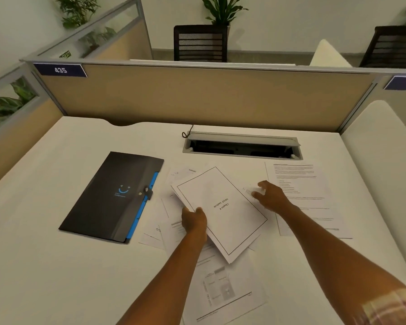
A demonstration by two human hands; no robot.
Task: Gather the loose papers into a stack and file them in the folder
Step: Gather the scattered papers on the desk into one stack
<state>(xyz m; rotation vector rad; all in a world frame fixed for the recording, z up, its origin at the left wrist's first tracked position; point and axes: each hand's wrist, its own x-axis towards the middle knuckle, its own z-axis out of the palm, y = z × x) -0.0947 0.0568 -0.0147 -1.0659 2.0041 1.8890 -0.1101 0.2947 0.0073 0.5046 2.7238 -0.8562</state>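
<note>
Several white printed papers lie scattered over the middle of the white desk (45, 266). My left hand (193, 221) grips the near-left edge of a small stack topped by a bordered title page (220, 211), lifted slightly above the other sheets. My right hand (271, 195) hovers with fingers spread over a text sheet (250, 191) just right of that stack. A larger text page (300, 184) lies further right, and a diagram page (223, 292) lies near me. The black folder (110, 195) with a blue edge and snap strap lies closed to the left.
An open cable tray (242, 146) with a black cord is set into the desk behind the papers. A tan partition panel (197, 97) walls off the back; lower dividers stand at both sides. Chairs and plants stand beyond it.
</note>
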